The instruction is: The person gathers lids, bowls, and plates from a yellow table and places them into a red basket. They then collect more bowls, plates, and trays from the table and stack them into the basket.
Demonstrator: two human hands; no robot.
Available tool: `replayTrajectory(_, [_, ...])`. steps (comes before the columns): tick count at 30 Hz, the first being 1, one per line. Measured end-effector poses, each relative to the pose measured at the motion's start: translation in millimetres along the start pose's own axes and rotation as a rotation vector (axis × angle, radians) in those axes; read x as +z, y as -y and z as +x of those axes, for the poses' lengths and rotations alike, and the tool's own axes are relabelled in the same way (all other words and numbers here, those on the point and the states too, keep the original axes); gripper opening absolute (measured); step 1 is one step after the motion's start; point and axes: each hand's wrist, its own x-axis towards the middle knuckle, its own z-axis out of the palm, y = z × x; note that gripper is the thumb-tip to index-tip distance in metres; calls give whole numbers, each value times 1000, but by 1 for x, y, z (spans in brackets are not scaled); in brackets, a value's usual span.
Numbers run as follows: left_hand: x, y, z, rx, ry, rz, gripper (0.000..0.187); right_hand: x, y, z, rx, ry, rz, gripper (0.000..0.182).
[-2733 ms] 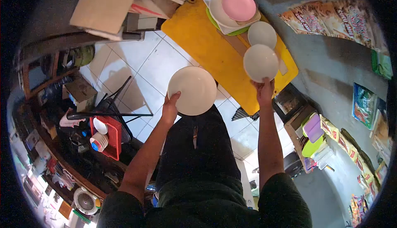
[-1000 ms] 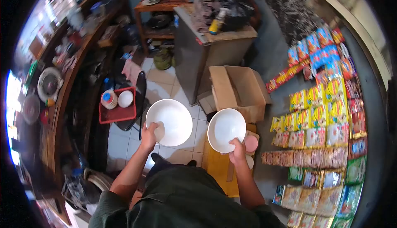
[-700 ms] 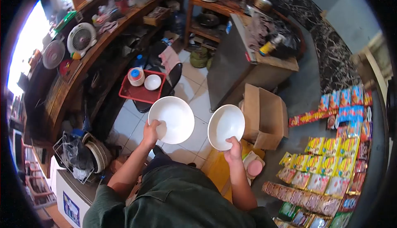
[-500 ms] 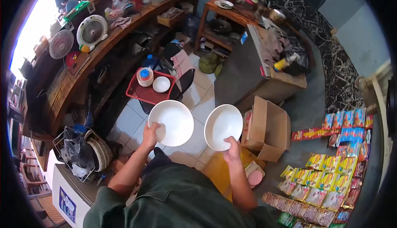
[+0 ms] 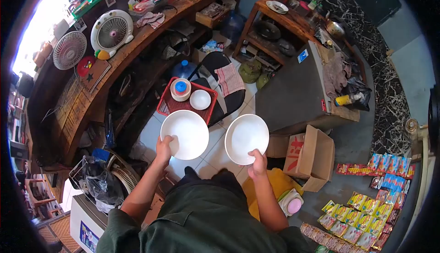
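My left hand [image 5: 165, 151] grips the near-left rim of a large white bowl [image 5: 187, 133], thumb inside and fingers under it. In my right hand [image 5: 258, 163] is a second white bowl [image 5: 246, 136], pinched at its lower rim with the thumb inside. Both bowls are held up side by side, a gap between them, and nothing shows inside. Beyond the left bowl, a red tray [image 5: 166, 107] rests on a black chair [image 5: 231, 101]. It carries a stack of small bowls [image 5: 180, 96] topped by something blue, and a single small white bowl [image 5: 200, 99].
A curved wooden counter [image 5: 133, 46] with two fans runs along the left. To the right stand a grey cabinet [image 5: 288, 88] and an open cardboard box [image 5: 316, 161]. Sachet packs [image 5: 366, 207] hang at the lower right. A wire basket [image 5: 98, 184] is at lower left.
The camera view has shifted, so the tray, chair and cabinet appear farther right. Both bowls stay in my hands, nearly in the same spot before me.
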Motion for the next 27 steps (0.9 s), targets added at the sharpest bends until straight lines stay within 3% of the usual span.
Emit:
replayTrajectory(8, [21, 47, 72, -150, -77, 21, 44, 12, -6, 82, 161, -21, -44, 47])
replayTrajectory(10, [31, 41, 81, -193, -103, 54, 42, 10, -5, 115, 259, 65, -113, 51])
replayTrajectory(15, [54, 42, 118, -112, -167, 113, 38, 23, -2, 200, 310, 103, -189, 40])
replayTrajectory(19, [76, 48, 161, -371, -137, -15, 44, 19, -15, 258, 244, 84, -285, 38])
replayTrajectory(27, [115, 111, 247, -287, -37, 102, 51, 10, -75, 311, 428, 96, -293, 50])
